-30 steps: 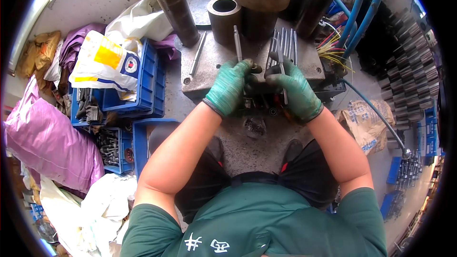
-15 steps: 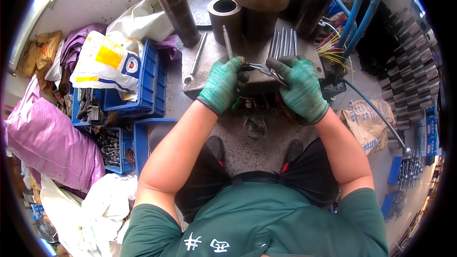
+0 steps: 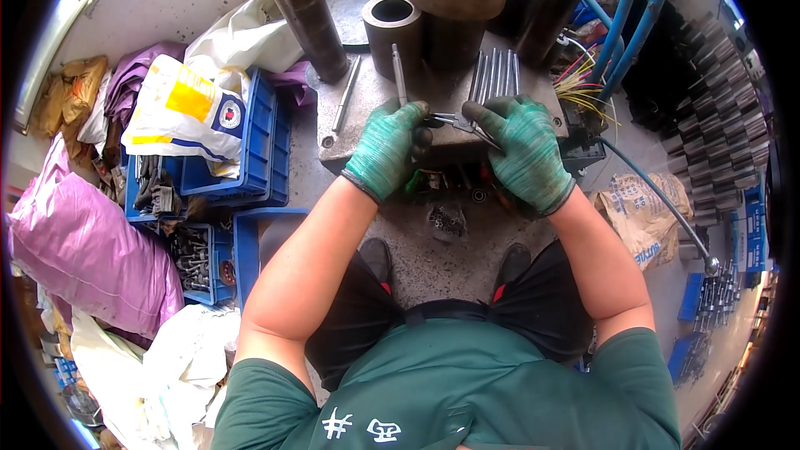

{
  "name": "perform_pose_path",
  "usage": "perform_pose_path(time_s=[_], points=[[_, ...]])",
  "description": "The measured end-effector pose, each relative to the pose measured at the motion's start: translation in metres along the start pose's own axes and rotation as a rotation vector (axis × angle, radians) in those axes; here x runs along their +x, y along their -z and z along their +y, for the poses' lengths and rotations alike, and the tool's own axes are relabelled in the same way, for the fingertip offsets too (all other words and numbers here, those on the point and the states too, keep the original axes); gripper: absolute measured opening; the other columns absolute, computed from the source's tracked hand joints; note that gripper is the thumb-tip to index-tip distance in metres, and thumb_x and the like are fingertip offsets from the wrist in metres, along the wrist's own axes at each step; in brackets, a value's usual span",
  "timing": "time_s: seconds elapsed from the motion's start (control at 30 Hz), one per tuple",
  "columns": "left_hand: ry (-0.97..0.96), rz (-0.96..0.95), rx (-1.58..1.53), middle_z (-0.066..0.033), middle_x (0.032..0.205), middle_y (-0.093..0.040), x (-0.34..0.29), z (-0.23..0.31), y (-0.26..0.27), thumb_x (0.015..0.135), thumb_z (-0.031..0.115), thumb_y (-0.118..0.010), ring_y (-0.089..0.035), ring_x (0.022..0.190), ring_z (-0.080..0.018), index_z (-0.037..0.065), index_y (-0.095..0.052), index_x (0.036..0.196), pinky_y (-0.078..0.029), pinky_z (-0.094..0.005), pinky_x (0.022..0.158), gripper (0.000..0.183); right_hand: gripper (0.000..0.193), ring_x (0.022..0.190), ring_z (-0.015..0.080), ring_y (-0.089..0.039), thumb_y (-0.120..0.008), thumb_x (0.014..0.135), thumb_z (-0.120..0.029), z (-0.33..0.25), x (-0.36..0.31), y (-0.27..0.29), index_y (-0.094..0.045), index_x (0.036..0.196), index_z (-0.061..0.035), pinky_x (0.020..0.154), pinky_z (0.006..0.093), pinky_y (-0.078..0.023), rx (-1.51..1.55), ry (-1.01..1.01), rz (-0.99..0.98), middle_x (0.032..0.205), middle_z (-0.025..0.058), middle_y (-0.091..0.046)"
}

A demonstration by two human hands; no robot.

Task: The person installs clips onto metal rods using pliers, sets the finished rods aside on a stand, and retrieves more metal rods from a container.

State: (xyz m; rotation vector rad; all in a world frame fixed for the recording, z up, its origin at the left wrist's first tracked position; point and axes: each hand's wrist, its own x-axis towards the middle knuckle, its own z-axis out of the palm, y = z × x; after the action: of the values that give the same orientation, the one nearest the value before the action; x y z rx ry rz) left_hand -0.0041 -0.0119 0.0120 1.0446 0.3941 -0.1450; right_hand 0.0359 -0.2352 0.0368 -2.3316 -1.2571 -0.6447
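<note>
One metal rod (image 3: 399,75) is clamped between the fingers of my gloved left hand (image 3: 382,150), and it rises from them toward 12 o'clock. The fingers of my gloved right hand (image 3: 530,154) are closed around a slim metal tool (image 3: 458,122), similar to pliers. It points to 10 o'clock, up to my left fingertips; whether it touches the rod, I cannot tell. On the metal block (image 3: 352,135), several loose rods (image 3: 496,75) lie at 11 o'clock from my right hand, and a single rod (image 3: 347,96) at 11 o'clock from my left.
</note>
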Motion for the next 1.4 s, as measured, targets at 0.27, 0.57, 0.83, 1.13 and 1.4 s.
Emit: perform_pose_path(time_s=[0.27, 0.57, 0.83, 1.13, 1.4], points=[[-0.283, -0.040, 0.340, -0.0068, 0.098, -0.071, -0.011, 0.005, -0.006, 0.103, 0.015, -0.055, -0.059, 0.065, -0.0084, 0.001, -0.062, 0.135, -0.047, -0.0209, 0.055, 0.036, 0.047, 0.099, 0.0315, -0.072, -0.067, 0.086, -0.002, 0.015, -0.012, 0.001, -0.070, 0.132, -0.0057, 0.089, 0.0389, -0.057, 0.441, -0.419, -0.094, 0.108, 0.0184, -0.074], [-0.446, -0.078, 0.598, -0.0091, 0.104, -0.073, -0.002, -0.004, 0.003, 0.101, 0.010, -0.055, -0.064, 0.090, -0.0130, -0.002, -0.068, 0.132, -0.054, -0.0277, 0.083, 0.035, 0.051, 0.105, 0.0215, -0.073, -0.074, 0.088, -0.014, 0.042, -0.010, 0.027, -0.066, 0.137, -0.0035, 0.096, 0.0337, -0.054, 0.509, -0.611, -0.116, 0.117, 0.0205, -0.075], [-0.577, -0.049, 0.766, -0.0099, 0.112, -0.075, -0.002, -0.003, 0.007, 0.097, 0.002, -0.065, -0.068, 0.103, -0.0173, 0.001, -0.072, 0.125, -0.053, -0.0318, 0.096, 0.029, 0.053, 0.108, 0.0177, -0.070, -0.069, 0.086, -0.008, 0.057, -0.009, 0.053, -0.064, 0.138, 0.0022, 0.099, 0.0325, -0.052, 0.581, -0.623, -0.420, 0.120, 0.0169, -0.075], [-0.431, -0.147, 0.778, -0.0107, 0.106, -0.075, 0.001, 0.003, 0.011, 0.099, 0.004, -0.062, -0.068, 0.095, -0.0145, 0.001, -0.071, 0.128, -0.056, -0.0289, 0.085, 0.030, 0.054, 0.100, 0.0111, -0.066, -0.069, 0.086, -0.001, 0.048, -0.009, 0.054, -0.064, 0.140, 0.0016, 0.093, 0.0294, -0.054, 0.659, -0.640, -0.503, 0.113, 0.0106, -0.076], [-0.295, -0.226, 0.731, -0.0112, 0.105, -0.075, -0.006, 0.011, 0.009, 0.101, 0.007, -0.057, -0.070, 0.088, -0.0152, -0.002, -0.067, 0.131, -0.059, -0.0291, 0.081, 0.033, 0.055, 0.097, 0.0098, -0.065, -0.068, 0.085, -0.001, 0.041, -0.009, 0.046, -0.064, 0.140, 0.0001, 0.090, 0.0281, -0.054, 0.718, -0.635, -0.538, 0.109, 0.0106, -0.077]])
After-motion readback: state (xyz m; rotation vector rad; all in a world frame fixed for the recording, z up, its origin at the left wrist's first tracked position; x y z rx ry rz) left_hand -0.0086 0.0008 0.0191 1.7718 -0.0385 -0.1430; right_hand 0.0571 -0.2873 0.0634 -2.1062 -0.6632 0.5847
